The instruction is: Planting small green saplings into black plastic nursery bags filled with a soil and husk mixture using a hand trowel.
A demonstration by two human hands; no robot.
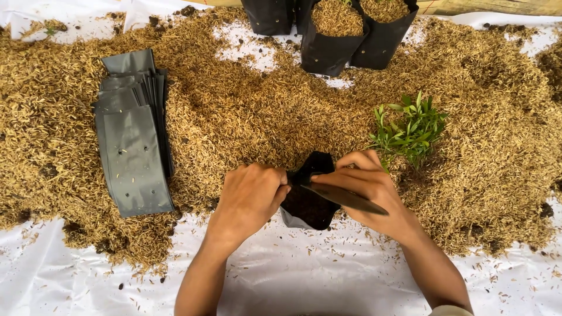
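Note:
A small black plastic grow bag (309, 202) lies between my hands on the white sheet, its mouth held apart. My left hand (252, 196) pinches the bag's left rim. My right hand (369, 187) grips the right rim, and a flap of the black plastic stretches across its palm. Green seedlings (410, 129) lie on the husk pile just beyond my right hand. A stack of flat grey-black bags (133, 140) rests on the husks to the left.
Rice husk (246, 111) covers most of the white sheet (293, 275). Two filled black bags (336, 35) and an empty one (269, 16) stand at the far edge. Dark soil crumbs dot the husks on the right.

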